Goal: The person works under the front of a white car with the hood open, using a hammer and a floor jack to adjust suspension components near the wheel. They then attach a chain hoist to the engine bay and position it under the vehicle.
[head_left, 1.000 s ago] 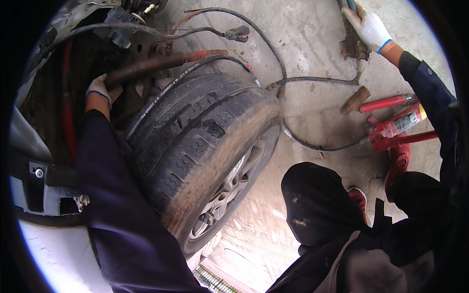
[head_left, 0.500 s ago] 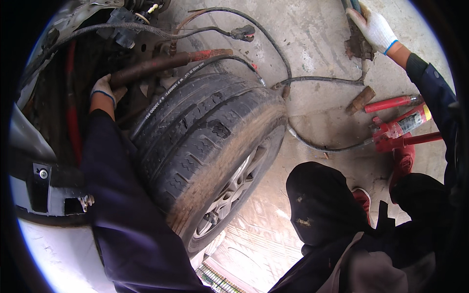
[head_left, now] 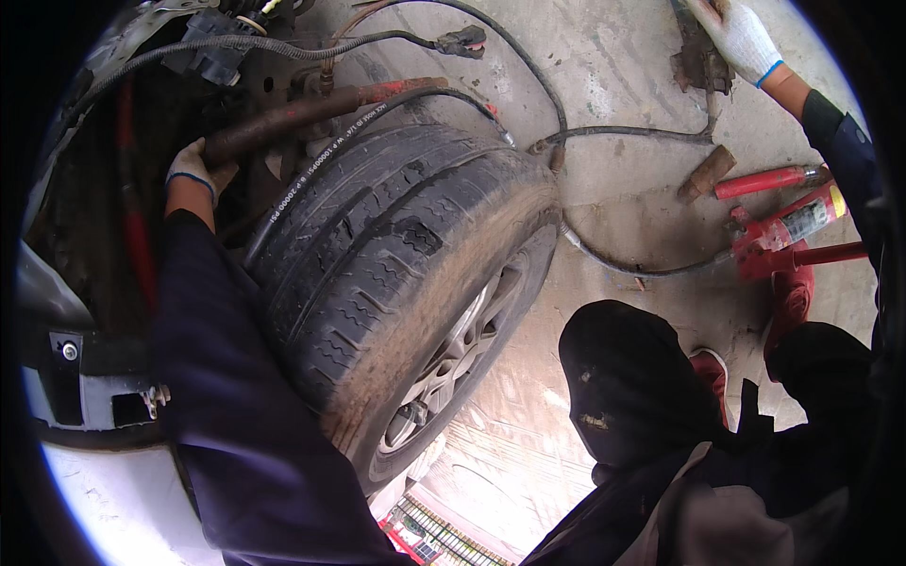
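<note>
The cylinder [head_left: 293,124] is just beyond the top of the tire [head_left: 406,255], against the car's dark underparts. Its long axis slants from lower left to upper right, rising gently; the thick brown end sits at the left hand [head_left: 200,174], and the narrower red end points right. The left hand's gloved fingers are wrapped round the thick end. A black hose [head_left: 326,160] arches over the tire's tread just below the cylinder, and a ribbed cable [head_left: 311,64] runs above it. On the floor [head_left: 623,198], well right of the tire, lie a brown block [head_left: 708,173] and a red pump [head_left: 769,250]. At the upper edge the right hand [head_left: 744,38], also gloved, is near a rusty part [head_left: 700,71]; its fingers are partly cut off, so their grip cannot be told.
</note>
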### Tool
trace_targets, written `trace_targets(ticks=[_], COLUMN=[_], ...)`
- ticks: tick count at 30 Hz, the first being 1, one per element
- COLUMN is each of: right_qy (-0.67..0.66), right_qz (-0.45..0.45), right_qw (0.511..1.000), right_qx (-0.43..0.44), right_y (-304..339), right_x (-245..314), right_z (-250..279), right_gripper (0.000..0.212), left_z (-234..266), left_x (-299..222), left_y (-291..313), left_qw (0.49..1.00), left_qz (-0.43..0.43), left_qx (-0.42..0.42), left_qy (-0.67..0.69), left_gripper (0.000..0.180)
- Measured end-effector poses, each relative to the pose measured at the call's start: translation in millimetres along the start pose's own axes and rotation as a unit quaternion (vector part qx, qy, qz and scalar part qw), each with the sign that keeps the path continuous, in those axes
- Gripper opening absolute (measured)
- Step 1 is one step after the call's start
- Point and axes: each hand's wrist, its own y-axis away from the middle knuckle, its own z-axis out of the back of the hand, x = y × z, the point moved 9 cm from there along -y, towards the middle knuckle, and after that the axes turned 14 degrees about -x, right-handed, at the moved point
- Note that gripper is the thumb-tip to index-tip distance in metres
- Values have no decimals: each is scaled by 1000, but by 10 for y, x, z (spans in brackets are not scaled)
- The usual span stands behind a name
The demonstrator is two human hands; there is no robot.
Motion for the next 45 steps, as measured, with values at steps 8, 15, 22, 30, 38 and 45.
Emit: trace_targets(ticks=[8,15,22,30,38,45], right_qy=[68,23,26,45,56,86], right_qz=[-49,21,-13,-19,57,-21], right_qw=[995,999,999,998,997,996], right_qx=[61,-24,44,-26,11,30], right_y=[-270,3,-202,-134,-69,-248], right_x=[-298,-66,-309,-141,10,-261], right_z=[-321,-10,-269,-165,-45,-287], right_gripper=[54,54,53,55,50,54], left_z=[-57,-7,-28,-22,-70,-77], left_x=[-48,5,39,-12,-158,-283], left_y=[-4,-152,-656,-331,-390,165], left_qw=[987,998,978,986,957,873], left_qz=[-70,-32,-140,-125,-218,-310], left_qx=[38,36,98,77,92,81], left_qy=[-138,-33,-118,-82,-167,-368], left_gripper=[40,39,39,44,48,45])
